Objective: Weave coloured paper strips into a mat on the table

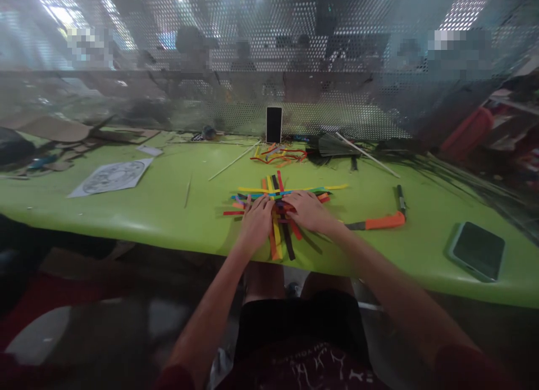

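A small weave of coloured strips lies flat near the table's front edge, with red, yellow, orange, black, blue and green ends sticking out on all sides. My left hand rests on its left half, fingers bent down and gripping at the strips. From the right, my right hand reaches over the weave, its curled fingers and thumb closed at the strips close to the centre. Both hands cover much of the woven middle, so the exact strips under the fingertips are hidden.
Right of the weave lie an orange-handled knife, a black marker and a phone. A second phone stands upright at the perforated screen. Loose strips, thin sticks and a printed sheet are on the green table.
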A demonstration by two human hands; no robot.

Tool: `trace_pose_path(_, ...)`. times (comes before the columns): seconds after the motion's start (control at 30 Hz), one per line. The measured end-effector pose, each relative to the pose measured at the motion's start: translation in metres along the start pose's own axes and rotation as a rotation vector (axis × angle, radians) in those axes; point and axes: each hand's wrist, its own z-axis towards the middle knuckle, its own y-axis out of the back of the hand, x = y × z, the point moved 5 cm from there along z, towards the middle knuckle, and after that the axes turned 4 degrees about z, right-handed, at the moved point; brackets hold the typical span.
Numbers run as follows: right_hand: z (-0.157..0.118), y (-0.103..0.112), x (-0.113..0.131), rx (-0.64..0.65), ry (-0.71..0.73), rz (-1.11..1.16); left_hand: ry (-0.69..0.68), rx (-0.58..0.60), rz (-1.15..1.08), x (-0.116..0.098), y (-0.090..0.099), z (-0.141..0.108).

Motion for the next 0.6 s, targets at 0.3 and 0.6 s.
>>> trace_pose_path(0.3, 0.001, 0.003, -0.007, 0.038, 0.074, 0.077, 0.006, -0.031, 0.001, 0.001, 0.001, -0.001)
trace_pose_path(0.6, 0.006, 0.0, -0.018, 0.15, 0.205, 0.11, -0.231, -0.032, -0.164, -0.012, 0.018, -0.008)
